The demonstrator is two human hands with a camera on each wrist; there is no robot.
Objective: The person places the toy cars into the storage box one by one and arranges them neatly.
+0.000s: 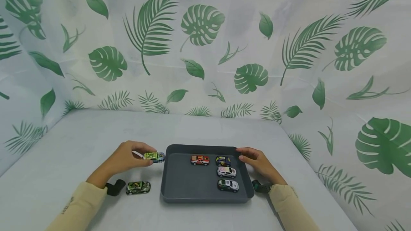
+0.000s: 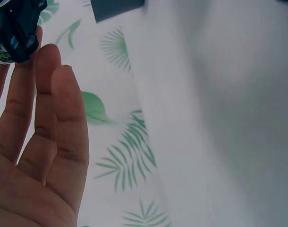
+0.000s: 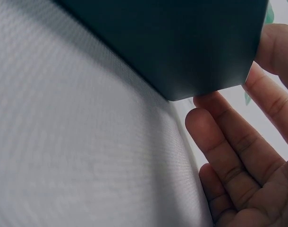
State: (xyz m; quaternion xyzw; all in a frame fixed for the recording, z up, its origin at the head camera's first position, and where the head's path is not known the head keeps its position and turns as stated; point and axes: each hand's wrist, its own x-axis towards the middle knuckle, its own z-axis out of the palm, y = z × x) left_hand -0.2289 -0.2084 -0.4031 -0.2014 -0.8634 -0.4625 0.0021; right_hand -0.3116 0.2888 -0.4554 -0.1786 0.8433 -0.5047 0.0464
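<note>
My left hand (image 1: pixel 130 158) pinches a green-and-blue toy car (image 1: pixel 155 157) between thumb and fingers, just outside the left rim of a grey tray (image 1: pixel 186 184). In the left wrist view the car's dark end (image 2: pixel 19 33) shows at the top left, by the fingertips. With fairly straight fingers, my right hand (image 1: pixel 261 165) touches the tray's far right corner; the right wrist view shows those fingers (image 3: pixel 219 137) against the tray's outer wall (image 3: pixel 182 52). Inside the tray stand a red toy car (image 1: pixel 200 160), a dark blue one (image 1: pixel 223 160) and two white ones (image 1: pixel 226 172).
A camouflage-green toy car (image 1: pixel 138 187) rests on the white tabletop (image 1: pixel 128 124), left of the tray and near my left wrist. Behind and beside the table hangs a white sheet (image 1: pixel 224 52) printed with green leaves.
</note>
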